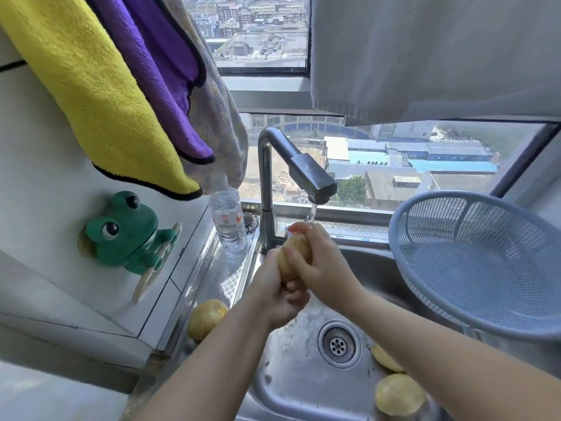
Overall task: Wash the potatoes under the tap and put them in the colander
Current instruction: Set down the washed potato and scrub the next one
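Observation:
A yellowish potato (293, 258) is held upright between both hands under the steel tap (306, 168), where a thin stream of water (312, 212) runs onto my fingers. My left hand (277, 294) grips its lower end from below. My right hand (318, 262) wraps its right side. A blue-grey plastic colander (473, 317) sits tilted on the sink's right edge with nothing in it. One more potato (207, 319) lies on the steel ledge at the left. Two potatoes (400, 395) (386, 358) lie in the steel sink (291, 375) near my right forearm.
A water bottle (227, 221) stands beside the tap base. A green frog holder (126, 230) sticks to the white wall on the left. Yellow and purple towels (100, 95) hang above the ledge, a white cloth (425, 53) above the colander. The drain (338, 344) sits mid-sink.

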Motion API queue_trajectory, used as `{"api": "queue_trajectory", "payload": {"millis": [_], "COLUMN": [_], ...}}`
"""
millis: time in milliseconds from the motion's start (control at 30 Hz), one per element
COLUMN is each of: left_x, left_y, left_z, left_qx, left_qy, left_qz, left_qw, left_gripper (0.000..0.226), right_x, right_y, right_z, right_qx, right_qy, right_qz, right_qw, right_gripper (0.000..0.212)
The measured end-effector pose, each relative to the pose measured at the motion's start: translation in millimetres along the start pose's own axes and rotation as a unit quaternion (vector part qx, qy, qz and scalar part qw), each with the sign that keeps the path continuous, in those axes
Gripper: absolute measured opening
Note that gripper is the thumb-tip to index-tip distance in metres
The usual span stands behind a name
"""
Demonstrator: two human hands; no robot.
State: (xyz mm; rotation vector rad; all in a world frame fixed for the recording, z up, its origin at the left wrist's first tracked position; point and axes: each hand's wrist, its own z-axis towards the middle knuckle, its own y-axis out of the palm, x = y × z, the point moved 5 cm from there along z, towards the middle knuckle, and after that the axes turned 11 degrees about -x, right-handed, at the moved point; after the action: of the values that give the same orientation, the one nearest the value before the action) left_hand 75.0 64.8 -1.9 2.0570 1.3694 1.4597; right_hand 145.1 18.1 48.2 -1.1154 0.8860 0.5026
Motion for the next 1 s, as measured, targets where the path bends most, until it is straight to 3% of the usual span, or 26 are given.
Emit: {"api": "queue_trajectory", "payload": {"millis": [67, 167, 300, 433, 567, 767, 900, 1000], "left_x": [-3, -6, -6, -9, -10, -7, 0, 6], "left_y": [0, 7, 14, 14, 11, 13, 19, 18], "left_z": [-4, -8, -6, -7, -7, -8, -9, -8], "left_qx": [-0.025, -0.042, -0.025, -0.028, -0.031, -0.016, -0.010, 0.008], "left_qy": [-0.056, -0.090, -0.079, -0.093, -0.107, -0.079, 0.023, 0.059], "left_qz": [-0.025, -0.019, -0.013, -0.011, 0.044, 0.092, 0.219, 0.266], "left_qw": [0.998, 0.995, 0.996, 0.995, 0.993, 0.993, 0.975, 0.962], "left_gripper": [0.043, 0.040, 0.045, 0.043, 0.038, 0.064, 0.040, 0.036], "right_x": [5, 7, 7, 13, 25, 44, 63, 62], "right_y": [-6, -13, -12, -11, -10, -17, -15, -12], "right_z": [-3, -1, 7, 7, 7, 2, -6, -9], "right_qx": [-0.032, 0.002, 0.077, 0.080, 0.087, 0.108, 0.138, 0.100], "right_qy": [-0.039, -0.059, -0.002, 0.052, 0.117, 0.258, 0.352, 0.345], "right_qz": [-0.038, -0.025, 0.049, 0.073, 0.139, 0.224, 0.336, 0.393], "right_qw": [0.998, 0.998, 0.996, 0.993, 0.980, 0.933, 0.863, 0.847], "right_gripper": [0.050, 0.042, 0.047, 0.039, 0.047, 0.048, 0.045, 0.046]}}
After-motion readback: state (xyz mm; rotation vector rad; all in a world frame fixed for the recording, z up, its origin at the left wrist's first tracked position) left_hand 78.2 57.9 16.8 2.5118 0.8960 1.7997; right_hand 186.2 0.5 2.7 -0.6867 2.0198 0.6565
